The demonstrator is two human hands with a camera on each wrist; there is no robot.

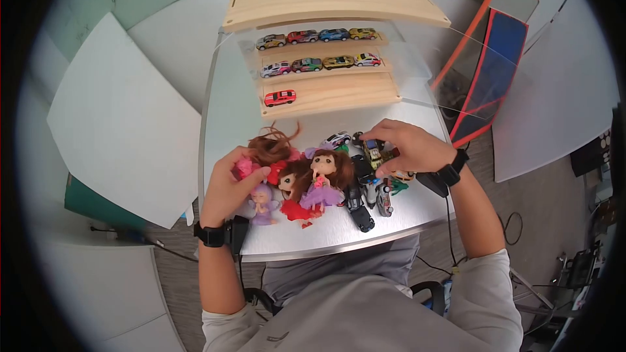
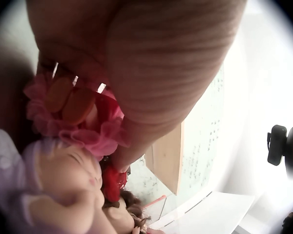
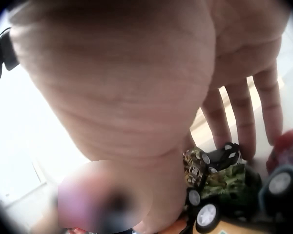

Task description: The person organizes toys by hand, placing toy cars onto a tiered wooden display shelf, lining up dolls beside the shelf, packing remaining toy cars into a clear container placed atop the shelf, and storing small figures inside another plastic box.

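My left hand (image 1: 229,186) lies at the left side of a heap of dolls, its fingers behind a pink ruffled skirt (image 2: 83,136) and its thumb by a red dress. A small purple figure (image 1: 263,203) sits just below the thumb. Beside these lie a brown-haired doll in a purple dress (image 1: 321,197) and another in a red dress (image 1: 297,210). At the heap's right side my right hand (image 1: 420,151) spreads over toy cars, with fingertips at a camouflage toy truck (image 1: 373,151). In the right wrist view its fingers (image 3: 244,117) reach down, fairly straight, behind the toys.
Behind the heap stands a wooden tiered rack (image 1: 345,88) with rows of toy cars and one red car (image 1: 280,98) on the lowest tier. A clear cover and a wooden board (image 1: 339,3) rise above it. A black car (image 1: 357,208) lies near the table's front edge (image 1: 313,249).
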